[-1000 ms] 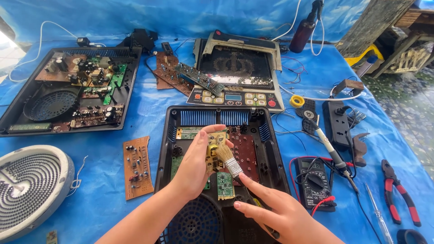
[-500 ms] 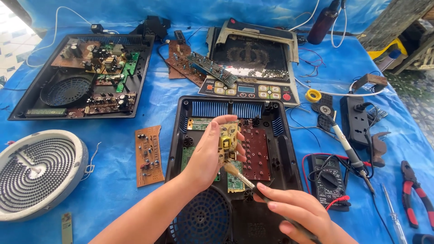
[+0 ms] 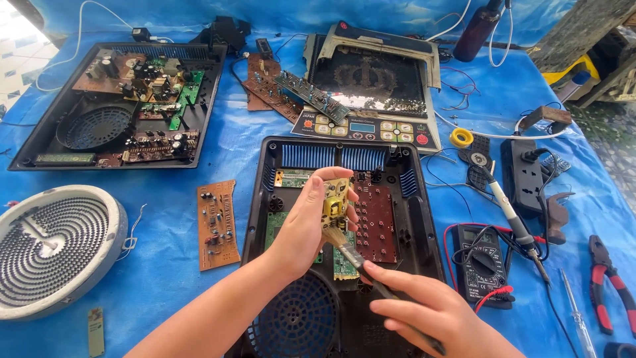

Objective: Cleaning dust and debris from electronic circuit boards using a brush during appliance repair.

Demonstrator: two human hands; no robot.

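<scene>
Two hands work a small yellow circuit board over an open black case.
Left hand point(image 3: 306, 222) grips the yellow board point(image 3: 336, 199) upright above the case point(image 3: 424, 219); right hand point(image 3: 434, 311) holds a brush point(image 3: 348, 245), bristles touching it. Red and green boards lie inside.

Over the black cooker base point(image 3: 424, 219), the left hand point(image 3: 308, 222) gripped a small yellowish circuit board point(image 3: 336, 202) upright. The right hand point(image 3: 430, 315) held a brush point(image 3: 351, 248), bristles touching the board's lower edge. Right of the base lay a multimeter point(image 3: 483, 262).
</scene>
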